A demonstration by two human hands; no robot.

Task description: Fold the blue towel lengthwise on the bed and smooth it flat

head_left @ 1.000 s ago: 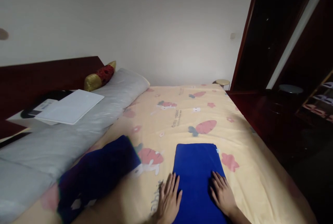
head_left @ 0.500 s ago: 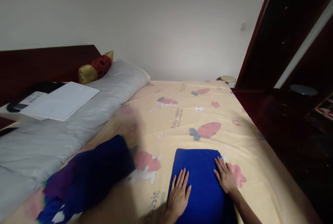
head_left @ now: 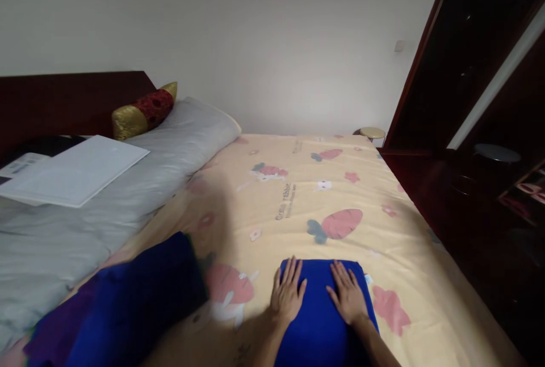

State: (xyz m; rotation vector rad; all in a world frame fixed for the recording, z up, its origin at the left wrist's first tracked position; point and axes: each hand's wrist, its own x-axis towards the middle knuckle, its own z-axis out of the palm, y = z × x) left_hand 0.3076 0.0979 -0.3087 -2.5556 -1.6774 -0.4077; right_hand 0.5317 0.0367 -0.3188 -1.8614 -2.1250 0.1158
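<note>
A folded bright blue cloth (head_left: 319, 321) lies on the yellow carrot-print bedsheet (head_left: 298, 202) near the bed's front edge. My left hand (head_left: 287, 296) rests flat on the cloth's far left corner, fingers spread, partly on the sheet. My right hand (head_left: 348, 294) lies flat on the cloth near its far edge, fingers apart. Neither hand grips anything. A second, darker blue bundle of fabric (head_left: 123, 310) sits on the bed to the left of my hands.
A long grey pillow (head_left: 128, 185) runs along the dark wood headboard (head_left: 63, 103), with a white board (head_left: 72, 171) on it and a gold and red cushion (head_left: 142, 111) behind. A dark wooden wardrobe (head_left: 468, 100) stands at the right, a small round stool (head_left: 372, 132) beside it.
Both hands have slid forward along the blue cloth toward its far edge and come closer together. The view has shifted, so the cloth sits lower in the picture.
</note>
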